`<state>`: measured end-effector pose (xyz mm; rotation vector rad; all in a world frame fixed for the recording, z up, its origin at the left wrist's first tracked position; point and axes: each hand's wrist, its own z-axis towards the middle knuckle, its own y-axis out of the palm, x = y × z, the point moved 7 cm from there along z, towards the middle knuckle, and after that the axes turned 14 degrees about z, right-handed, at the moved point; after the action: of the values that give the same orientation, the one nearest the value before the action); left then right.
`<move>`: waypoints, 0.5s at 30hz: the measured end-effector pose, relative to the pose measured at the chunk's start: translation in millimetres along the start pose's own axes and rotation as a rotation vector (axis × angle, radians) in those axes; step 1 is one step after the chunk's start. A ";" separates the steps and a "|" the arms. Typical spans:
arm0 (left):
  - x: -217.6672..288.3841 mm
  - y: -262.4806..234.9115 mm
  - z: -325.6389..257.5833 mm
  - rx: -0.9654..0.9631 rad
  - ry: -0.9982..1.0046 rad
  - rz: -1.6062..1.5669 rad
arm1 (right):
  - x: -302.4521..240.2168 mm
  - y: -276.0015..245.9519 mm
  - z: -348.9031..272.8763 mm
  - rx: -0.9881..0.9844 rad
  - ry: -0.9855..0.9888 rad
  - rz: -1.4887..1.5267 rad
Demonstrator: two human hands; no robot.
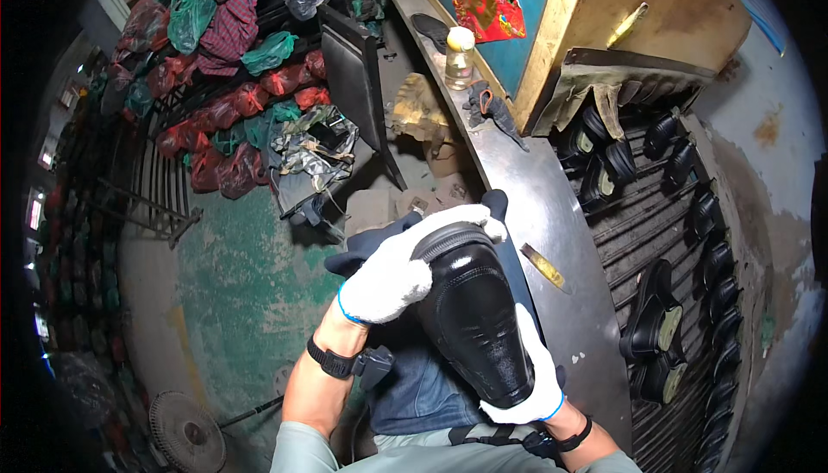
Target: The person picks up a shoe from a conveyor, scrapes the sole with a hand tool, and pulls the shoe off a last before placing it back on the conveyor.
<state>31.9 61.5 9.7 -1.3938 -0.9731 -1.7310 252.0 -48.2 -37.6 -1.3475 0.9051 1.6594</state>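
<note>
A shiny black leather shoe (474, 305) is held over my lap, its toe pointing away from me. My left hand (392, 270), in a white knit glove with a blue cuff, grips the toe end, fingers curled over the sole's front edge. At the near end, my right hand (539, 374) is wrapped around the right side and end of the shoe, also gloved in white. Dark padded shapes stick out beyond the toe, partly hidden by my left hand. The sole's underside is out of sight.
To the right runs a metal bench (582, 300) with a worn yellowish strip (543, 266), a jar (459, 59) and dark cloth. Beyond it, black shoes (653, 309) stand on a slatted rack. A chair (352, 76), bagged bundles (216, 111) and a fan (187, 432) are on the left.
</note>
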 end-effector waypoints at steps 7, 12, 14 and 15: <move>-0.2 -7.6 2.5 0.073 -0.001 0.084 | 6.4 5.0 22.4 0.013 -0.018 0.051; -3.6 -15.5 -4.1 0.063 0.030 0.158 | 22.2 3.6 32.6 -0.012 -0.007 0.242; -7.6 -27.5 -10.4 0.022 -0.103 0.382 | 22.6 7.9 37.3 -0.134 -0.127 -0.097; 47.6 -8.0 -3.7 -0.013 0.036 0.292 | 22.0 7.7 45.0 -0.133 -0.138 -0.096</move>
<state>14.9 59.0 55.0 -1.4289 -0.7003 -1.5406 223.9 -8.2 -50.9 -1.3244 0.6502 1.7389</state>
